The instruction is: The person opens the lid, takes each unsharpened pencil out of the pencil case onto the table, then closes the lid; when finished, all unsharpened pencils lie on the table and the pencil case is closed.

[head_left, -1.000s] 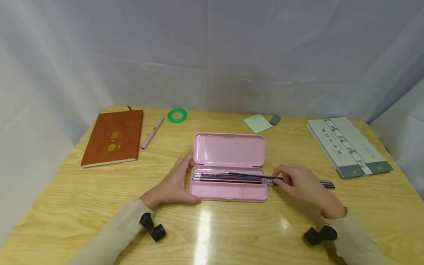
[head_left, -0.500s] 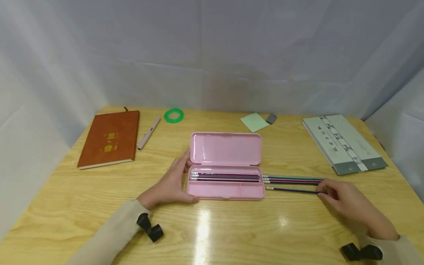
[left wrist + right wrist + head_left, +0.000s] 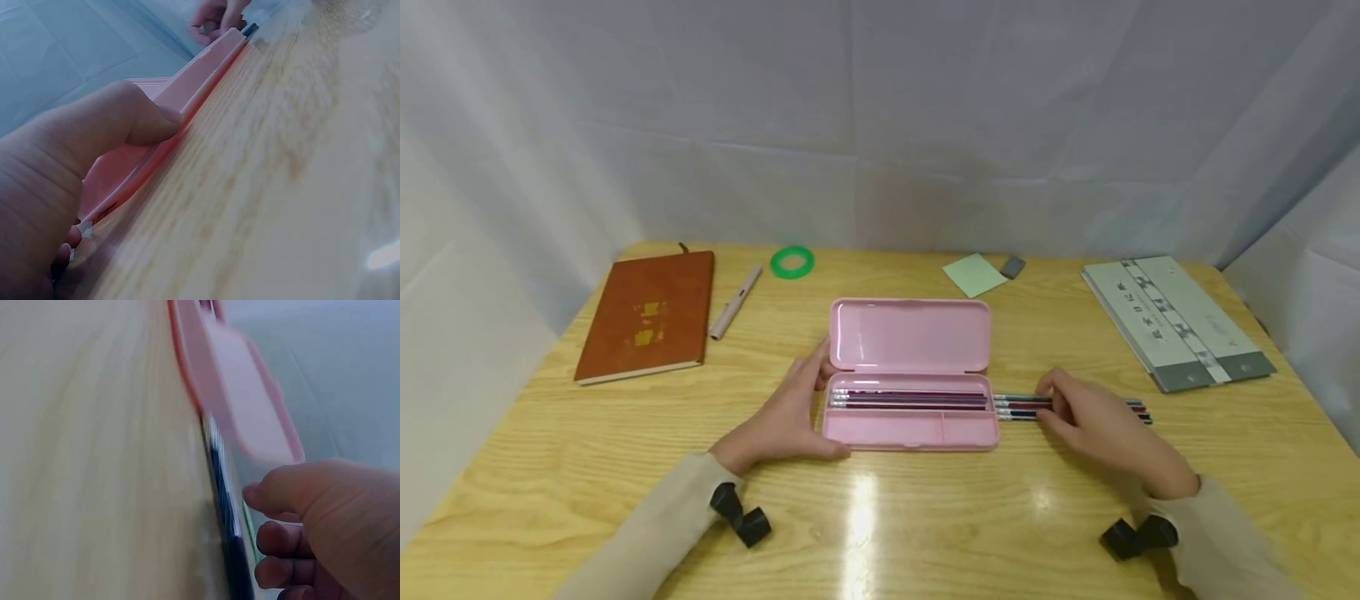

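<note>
An open pink pencil case (image 3: 910, 429) lies mid-table with its lid (image 3: 910, 335) folded back and several pencils (image 3: 910, 398) in its long rear compartment. My left hand (image 3: 793, 408) grips the case's left end, and its thumb (image 3: 159, 119) presses the front wall of the case (image 3: 209, 62). Three more pencils (image 3: 1018, 407) lie side by side on the table just right of the case. My right hand (image 3: 1063, 407) rests over their middle, thumb and curled fingers (image 3: 275, 515) closing on a dark pencil (image 3: 222, 481) beside the case (image 3: 237, 394).
A brown notebook (image 3: 643, 312), a pen (image 3: 735, 302) and a green tape ring (image 3: 792, 261) lie at the back left. At the back right are a green sticky note (image 3: 973, 275), a grey eraser (image 3: 1012, 267) and a grey-green book (image 3: 1176, 321). White cloth walls surround the wooden table (image 3: 925, 517).
My right hand went from the case out to the pencils' far right end and came back left to their middle. The dark pencil that lay apart now sits against the other two.
</note>
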Available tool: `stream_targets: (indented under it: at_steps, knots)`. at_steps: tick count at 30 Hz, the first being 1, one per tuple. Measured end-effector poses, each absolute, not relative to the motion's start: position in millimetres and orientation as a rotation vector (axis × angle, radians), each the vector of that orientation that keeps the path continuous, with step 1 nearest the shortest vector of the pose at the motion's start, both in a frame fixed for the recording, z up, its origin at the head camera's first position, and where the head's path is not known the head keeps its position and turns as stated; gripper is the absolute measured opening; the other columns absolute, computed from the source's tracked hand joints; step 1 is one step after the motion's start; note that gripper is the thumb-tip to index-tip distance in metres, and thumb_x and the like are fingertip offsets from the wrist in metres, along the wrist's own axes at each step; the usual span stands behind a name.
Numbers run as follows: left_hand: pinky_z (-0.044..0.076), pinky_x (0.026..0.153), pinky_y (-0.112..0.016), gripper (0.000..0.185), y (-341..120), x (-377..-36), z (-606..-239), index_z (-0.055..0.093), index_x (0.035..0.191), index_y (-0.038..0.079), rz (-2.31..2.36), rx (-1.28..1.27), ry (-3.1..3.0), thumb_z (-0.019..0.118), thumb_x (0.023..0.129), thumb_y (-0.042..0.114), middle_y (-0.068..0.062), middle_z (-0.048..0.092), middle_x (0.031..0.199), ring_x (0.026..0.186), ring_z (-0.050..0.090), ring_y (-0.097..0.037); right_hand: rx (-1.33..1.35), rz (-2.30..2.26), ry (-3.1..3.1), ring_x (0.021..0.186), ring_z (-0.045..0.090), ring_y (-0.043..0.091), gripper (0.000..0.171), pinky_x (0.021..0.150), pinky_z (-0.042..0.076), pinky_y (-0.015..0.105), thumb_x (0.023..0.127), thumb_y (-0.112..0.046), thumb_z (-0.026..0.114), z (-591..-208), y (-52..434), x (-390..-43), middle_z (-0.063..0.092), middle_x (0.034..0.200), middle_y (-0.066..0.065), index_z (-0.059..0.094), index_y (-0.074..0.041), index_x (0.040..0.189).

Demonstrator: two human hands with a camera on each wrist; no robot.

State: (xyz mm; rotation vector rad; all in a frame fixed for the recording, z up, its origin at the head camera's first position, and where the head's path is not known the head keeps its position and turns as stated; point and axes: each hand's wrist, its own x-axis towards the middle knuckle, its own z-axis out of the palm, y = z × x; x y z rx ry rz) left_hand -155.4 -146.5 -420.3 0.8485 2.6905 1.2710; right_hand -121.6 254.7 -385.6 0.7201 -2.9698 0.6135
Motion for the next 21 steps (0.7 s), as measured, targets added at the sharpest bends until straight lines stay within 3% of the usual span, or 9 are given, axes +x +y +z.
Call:
stream_targets:
  at_steps: [6,12,21]
  knots:
    - [0.041,0.093,-0.036,0.141,-146.4,-155.0,-418.8,0.005,0.155,0.007,1.273,0.835,2.679,0.091,0.045,0.03,-0.002,0.049,0.119,0.102,0.041,-0.016,0.943,0.601,-2.908,0.053,0.039,-0.001,0.014,0.051,0.036,0.02,0.088,-0.014,0.066,-382.7,204.3,-145.8,0.05,0.063,-0.012,0.065,-0.012,0.102]
    - [0.041,0.094,-0.039,0.142,-144.2,-155.2,-417.9,0.003,0.156,0.011,1.302,0.825,2.644,0.091,0.045,0.028,-0.003,0.049,0.118,0.104,0.042,-0.017,0.983,0.476,-2.95,0.063,0.051,0.004,0.016,0.06,0.046,0.026,0.088,-0.016,0.067,-381.3,173.9,-156.7,0.069,0.08,-0.003,0.073,-0.011,0.102]
    - [0.04,0.092,-0.036,0.142,-146.9,-155.1,-419.1,0.003,0.156,0.012,1.275,0.837,2.668,0.091,0.046,0.031,-0.001,0.049,0.117,0.102,0.04,-0.016,0.925,0.407,-2.972,0.057,0.046,0.005,0.008,0.054,0.041,0.023,0.086,-0.017,0.07,-376.6,159.5,-156.0,0.057,0.067,-0.005,0.066,-0.01,0.085]
